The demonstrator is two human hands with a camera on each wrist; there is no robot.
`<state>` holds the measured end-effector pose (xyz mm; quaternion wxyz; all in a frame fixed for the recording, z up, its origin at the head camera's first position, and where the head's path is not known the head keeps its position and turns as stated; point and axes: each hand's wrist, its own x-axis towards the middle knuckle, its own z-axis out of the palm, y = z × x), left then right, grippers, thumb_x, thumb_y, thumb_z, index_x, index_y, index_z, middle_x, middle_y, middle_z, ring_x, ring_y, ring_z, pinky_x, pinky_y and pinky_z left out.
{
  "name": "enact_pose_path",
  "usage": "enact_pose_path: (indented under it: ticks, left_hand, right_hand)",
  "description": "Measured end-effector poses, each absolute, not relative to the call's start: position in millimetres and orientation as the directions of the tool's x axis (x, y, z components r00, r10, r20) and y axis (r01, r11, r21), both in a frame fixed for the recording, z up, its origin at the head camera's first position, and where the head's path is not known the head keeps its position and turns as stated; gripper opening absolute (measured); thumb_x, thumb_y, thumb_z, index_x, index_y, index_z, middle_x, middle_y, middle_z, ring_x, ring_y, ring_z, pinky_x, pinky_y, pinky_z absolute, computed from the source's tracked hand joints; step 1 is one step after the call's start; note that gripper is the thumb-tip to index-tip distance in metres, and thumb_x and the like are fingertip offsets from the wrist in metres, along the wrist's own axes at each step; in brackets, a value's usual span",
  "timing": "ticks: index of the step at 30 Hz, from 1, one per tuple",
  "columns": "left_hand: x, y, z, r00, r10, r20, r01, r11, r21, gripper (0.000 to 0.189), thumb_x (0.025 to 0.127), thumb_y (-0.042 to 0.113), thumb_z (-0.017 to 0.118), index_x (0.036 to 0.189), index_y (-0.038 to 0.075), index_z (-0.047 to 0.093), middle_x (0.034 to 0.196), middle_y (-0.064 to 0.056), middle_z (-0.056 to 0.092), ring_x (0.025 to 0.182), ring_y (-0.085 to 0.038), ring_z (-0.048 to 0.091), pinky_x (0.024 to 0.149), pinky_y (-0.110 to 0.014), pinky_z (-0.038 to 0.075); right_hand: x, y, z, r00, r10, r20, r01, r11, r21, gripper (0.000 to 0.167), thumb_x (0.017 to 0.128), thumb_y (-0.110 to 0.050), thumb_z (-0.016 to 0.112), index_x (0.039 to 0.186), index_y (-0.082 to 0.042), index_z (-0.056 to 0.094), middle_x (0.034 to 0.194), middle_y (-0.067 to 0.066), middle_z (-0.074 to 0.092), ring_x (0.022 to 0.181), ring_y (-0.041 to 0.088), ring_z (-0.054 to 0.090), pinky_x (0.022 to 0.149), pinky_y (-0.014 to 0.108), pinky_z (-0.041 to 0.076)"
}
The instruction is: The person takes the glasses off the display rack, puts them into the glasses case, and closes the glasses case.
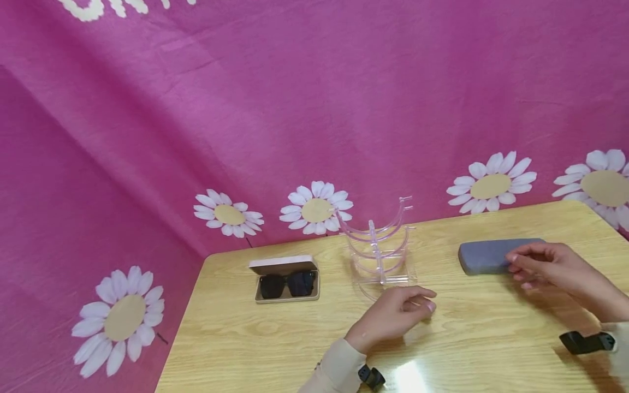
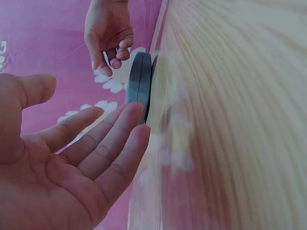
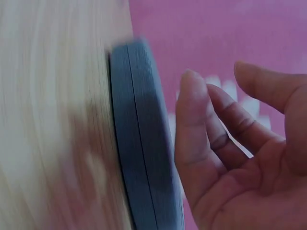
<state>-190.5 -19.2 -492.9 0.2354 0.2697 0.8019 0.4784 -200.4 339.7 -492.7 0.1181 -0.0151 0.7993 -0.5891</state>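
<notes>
A closed grey-blue glasses case [image 1: 484, 256] lies on the wooden table at the right. My right hand [image 1: 565, 273] hovers at its near right side, fingers loosely bent with nothing between them; the right wrist view shows the case [image 3: 139, 139] beside the fingertips. My left hand [image 1: 393, 314] is over the middle of the table, fingers extended and holding nothing. Just behind it stands a clear plastic display rack [image 1: 378, 251] with curved arms. To the left, dark sunglasses [image 1: 287, 285] sit in an open case [image 1: 285, 262] with a pale lid.
The wooden table [image 1: 245, 338] meets a magenta cloth backdrop [image 1: 314, 109] printed with white daisies along its far edge. A bright reflection shows on the tabletop near the front. Both wrists carry black straps.
</notes>
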Motion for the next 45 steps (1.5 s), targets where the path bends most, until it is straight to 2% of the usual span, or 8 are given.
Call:
enact_pose_path:
  ticks: [7,10,14,19,30,38,42,45]
  left_hand:
    - [-178.7,-67.6,-495.1,-0.744,0.646,-0.17,0.12,0.379,0.917,0.036,0.107,0.032,0.06,0.131,0.008,0.07,0.113,-0.008,0.08,0.094,0.005,0.071,0.085,-0.014,0.055]
    - [-174.9,-89.6,-497.0,-0.744,0.637,-0.2,0.037,0.338,0.94,0.035,0.107,0.031,0.059,0.125,0.004,0.072,0.112,-0.011,0.08,0.096,-0.002,0.074,0.085,-0.017,0.058]
    - [-174.2,-120.9,-496.4,-0.766,0.599,-0.233,-0.06,0.294,0.954,0.032,0.109,0.026,0.056,0.117,0.0,0.073,0.113,-0.016,0.078,0.104,-0.016,0.076,0.091,-0.026,0.061]
    - [-177.5,-162.0,-492.5,-0.833,0.499,-0.238,-0.101,0.287,0.953,0.029,0.11,0.022,0.054,0.114,0.001,0.073,0.116,-0.02,0.076,0.109,-0.029,0.075,0.095,-0.037,0.062]
    - [-193.8,-250.5,-479.2,-0.947,0.29,-0.136,-0.031,0.339,0.94,0.035,0.111,0.016,0.048,0.124,-0.014,0.062,0.119,-0.035,0.07,0.101,-0.026,0.075,0.088,-0.037,0.064]
    - [-204.6,-293.2,-473.2,-0.991,-0.121,-0.049,-0.092,0.386,0.918,0.028,0.108,0.013,0.054,0.126,-0.008,0.061,0.089,-0.012,0.073,0.071,-0.01,0.067,0.065,-0.024,0.056]
    - [-209.1,-307.3,-477.6,-0.97,-0.243,-0.026,-0.129,0.415,0.901,0.035,0.109,0.021,0.055,0.133,-0.004,0.059,0.108,-0.019,0.072,0.085,-0.014,0.068,0.071,-0.025,0.058]
    - [-216.8,-311.2,-483.7,-0.967,-0.25,-0.043,-0.146,0.414,0.898,0.044,0.11,0.026,0.052,0.144,-0.002,0.052,0.131,-0.028,0.063,0.107,-0.029,0.068,0.082,-0.032,0.06]
  right_hand:
    - [-198.4,281.5,-486.5,-0.907,-0.414,-0.076,-0.059,0.303,-0.951,0.028,0.109,-0.008,0.051,0.109,-0.026,0.072,0.094,-0.012,0.076,0.082,0.009,0.074,0.066,0.033,0.063]
    - [-197.8,253.1,-483.3,-0.857,-0.514,-0.037,-0.107,0.247,-0.963,0.021,0.108,-0.006,0.051,0.116,-0.008,0.07,0.095,-0.009,0.076,0.082,0.011,0.074,0.067,0.035,0.064]
    - [-193.8,210.9,-484.1,-0.763,-0.645,-0.034,-0.106,0.177,-0.978,0.027,0.108,-0.007,0.052,0.12,0.016,0.06,0.096,0.003,0.076,0.084,0.012,0.074,0.068,0.037,0.064]
    - [-185.1,158.7,-488.2,-0.701,-0.705,-0.11,-0.023,0.177,-0.984,0.037,0.107,-0.013,0.056,0.131,0.015,0.055,0.107,0.021,0.072,0.09,0.014,0.073,0.071,0.035,0.063]
    - [-185.7,65.7,-496.0,-0.767,-0.626,-0.138,0.082,0.117,-0.99,0.067,0.102,-0.018,0.065,0.155,0.009,0.034,0.135,0.031,0.056,0.112,0.028,0.066,0.09,0.041,0.063]
    - [-204.4,13.3,-502.2,-0.891,-0.436,-0.128,0.117,0.052,-0.992,0.069,0.101,-0.016,0.066,0.154,0.011,0.031,0.134,0.032,0.054,0.114,0.03,0.067,0.094,0.043,0.062]
    - [-212.4,-3.6,-502.7,-0.925,-0.356,-0.131,0.129,0.029,-0.991,0.066,0.1,-0.012,0.065,0.153,0.011,0.034,0.134,0.032,0.053,0.112,0.029,0.065,0.093,0.044,0.063]
    - [-218.8,-11.9,-503.0,-0.94,-0.304,-0.152,0.145,0.044,-0.988,0.063,0.1,-0.012,0.066,0.153,0.007,0.038,0.135,0.031,0.053,0.107,0.028,0.066,0.089,0.043,0.064]
